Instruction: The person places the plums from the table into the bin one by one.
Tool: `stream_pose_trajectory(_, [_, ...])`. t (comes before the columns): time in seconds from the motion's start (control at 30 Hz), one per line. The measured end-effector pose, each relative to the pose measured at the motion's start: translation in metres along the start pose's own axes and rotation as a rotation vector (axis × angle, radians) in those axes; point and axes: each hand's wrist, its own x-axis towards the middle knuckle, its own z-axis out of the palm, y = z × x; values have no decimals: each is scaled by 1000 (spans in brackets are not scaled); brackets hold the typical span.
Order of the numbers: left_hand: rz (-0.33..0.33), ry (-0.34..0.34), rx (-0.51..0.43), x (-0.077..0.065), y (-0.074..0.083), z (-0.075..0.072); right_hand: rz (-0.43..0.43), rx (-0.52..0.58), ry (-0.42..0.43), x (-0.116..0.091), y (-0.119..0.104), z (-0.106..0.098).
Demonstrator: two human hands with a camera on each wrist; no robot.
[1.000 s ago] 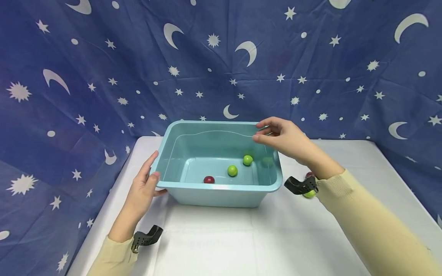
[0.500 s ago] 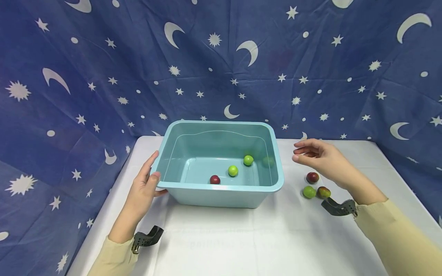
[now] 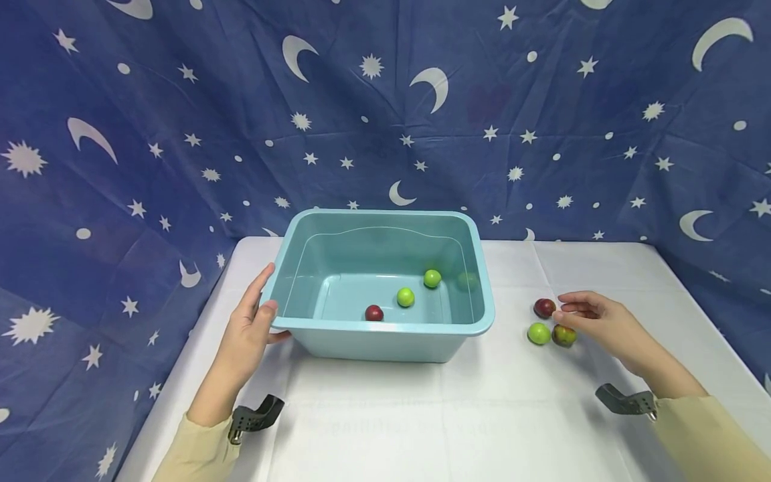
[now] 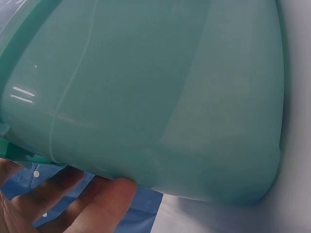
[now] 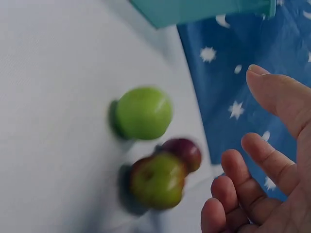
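A light blue plastic basin [image 3: 385,327] stands on the white table. My left hand [image 3: 243,335] holds its front left corner, thumb at the rim and a finger beneath it; the left wrist view shows fingertips by the outer wall. Inside lie two green fruits, a nearer one [image 3: 405,297] and a farther one [image 3: 432,278], and a dark red fruit [image 3: 374,313]. To the right, my right hand [image 3: 608,331] hovers with loosely bent fingers and nothing in them. Near it sit a green fruit [image 5: 145,112], a red-green fruit [image 5: 158,180] and a dark red, plum-like fruit [image 5: 183,154].
A dark blue cloth [image 3: 361,120] with white moons and stars hangs behind and to the sides of the white-covered table [image 3: 385,422]. The basin's rim stands well above the tabletop, between my two hands.
My right hand has moved from above the basin's right side, out and down to the loose fruits. The red fruit inside the basin has rolled slightly right. My left hand stays at the corner.
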Motion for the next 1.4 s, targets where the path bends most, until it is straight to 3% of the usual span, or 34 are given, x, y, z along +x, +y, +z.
stream_pose_trajectory(0.2, [-2,0,-5,0,0,0,102,22,-47,1,29,5])
stream_pose_trajectory(0.47, [6,-9,-7,1,0,2,126,26,-108,3,53,7])
stream_pose_trajectory(0.7, [7,-2,6,2,1,2,174,92,-168,4,55,10])
stream_pose_trajectory(1.4, [1,6,5,0,1,1,185,85,-135,3,56,15])
